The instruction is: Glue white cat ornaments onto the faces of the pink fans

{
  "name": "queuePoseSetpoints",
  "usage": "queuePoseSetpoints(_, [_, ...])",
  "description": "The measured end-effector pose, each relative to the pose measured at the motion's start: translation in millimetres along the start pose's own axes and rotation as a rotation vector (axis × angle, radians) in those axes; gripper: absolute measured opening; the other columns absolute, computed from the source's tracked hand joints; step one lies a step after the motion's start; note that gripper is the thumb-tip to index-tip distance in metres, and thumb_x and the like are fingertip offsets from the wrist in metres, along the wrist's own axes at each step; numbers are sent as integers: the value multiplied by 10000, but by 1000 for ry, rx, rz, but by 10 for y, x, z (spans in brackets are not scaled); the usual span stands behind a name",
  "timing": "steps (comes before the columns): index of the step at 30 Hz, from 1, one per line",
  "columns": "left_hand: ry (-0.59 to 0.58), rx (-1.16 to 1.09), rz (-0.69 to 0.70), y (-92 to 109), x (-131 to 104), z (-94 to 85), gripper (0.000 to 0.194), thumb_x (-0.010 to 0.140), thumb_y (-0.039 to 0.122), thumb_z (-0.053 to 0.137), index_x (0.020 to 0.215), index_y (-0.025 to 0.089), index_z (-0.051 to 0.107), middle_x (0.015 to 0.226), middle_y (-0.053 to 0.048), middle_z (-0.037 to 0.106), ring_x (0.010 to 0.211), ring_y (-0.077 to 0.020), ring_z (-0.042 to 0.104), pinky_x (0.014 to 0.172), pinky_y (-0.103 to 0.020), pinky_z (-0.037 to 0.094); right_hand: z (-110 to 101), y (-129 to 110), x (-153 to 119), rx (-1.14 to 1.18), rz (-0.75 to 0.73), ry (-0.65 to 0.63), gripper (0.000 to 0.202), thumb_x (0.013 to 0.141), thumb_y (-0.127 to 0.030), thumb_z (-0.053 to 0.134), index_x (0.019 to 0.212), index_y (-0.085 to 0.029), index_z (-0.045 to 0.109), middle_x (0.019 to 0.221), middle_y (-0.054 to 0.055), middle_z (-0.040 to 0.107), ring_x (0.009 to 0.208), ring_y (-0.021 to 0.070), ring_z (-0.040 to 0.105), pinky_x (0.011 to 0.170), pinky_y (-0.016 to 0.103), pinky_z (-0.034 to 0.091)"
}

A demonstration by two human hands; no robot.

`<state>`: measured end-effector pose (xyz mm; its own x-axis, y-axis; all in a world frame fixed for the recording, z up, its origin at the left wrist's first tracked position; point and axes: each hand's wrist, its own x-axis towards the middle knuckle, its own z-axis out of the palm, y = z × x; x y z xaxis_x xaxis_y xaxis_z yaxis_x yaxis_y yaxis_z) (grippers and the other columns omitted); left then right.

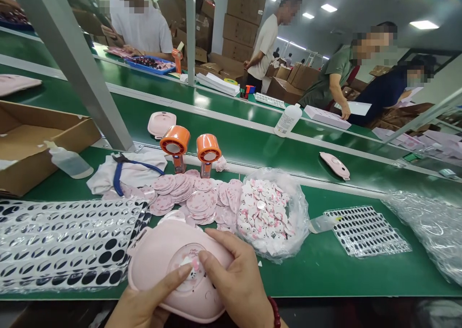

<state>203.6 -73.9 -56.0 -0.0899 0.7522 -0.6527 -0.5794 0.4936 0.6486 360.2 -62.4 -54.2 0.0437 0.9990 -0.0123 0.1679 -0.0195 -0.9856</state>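
A pale pink plastic lid (151, 260) with a round inset is held at the bench's front edge. My left hand (149, 299) grips its lower left side, thumb on a small white cat-face piece (190, 270) in the inset. My right hand (238, 275) clasps the right side, its thumb pressing by the same piece. Fingers beneath the lid are hidden. Beyond it lie round pink printed discs (202, 200), and to the right is a clear plastic bag (299, 198) full of cat-face pieces (263, 208).
Sheets of black dots (65, 251) lie left, with another sheet (368, 229) at right. Two orange handheld fans (208, 150), blue-handled pliers (117, 176) on a cloth and a cardboard box (72, 135) stand behind. A pink lid (335, 166) sits on the green conveyor. Several people work beyond.
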Motion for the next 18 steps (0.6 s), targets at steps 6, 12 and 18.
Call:
queuePoseSetpoints(6, [71,18,27,5,-45,65,1221,450,157,1007,1517,317,436,1195,-81,773,1152,-389,691,936,-458,630,1,23,-38,-35,-28,19,363,825,-307,723,1181,-247,769,1162,54,759,1097,262,692,1015,390,524])
queuePoseSetpoints(12, [93,-21,9,54,-46,105,1130,472,43,968,1476,278,505,1107,-66,797,1075,-363,730,929,-428,632,-17,6,-43,-103,-124,4,343,877,-358,703,1199,-244,741,1148,51,753,1067,247,695,976,387,543])
queuePoseSetpoints(18, [144,-111,-68,131,-101,196,805,662,-85,783,1390,209,605,1092,-102,795,1031,-332,750,800,-372,668,67,-26,-84,-329,-548,128,356,803,-308,774,1146,-236,710,1127,76,677,1016,262,639,891,425,546])
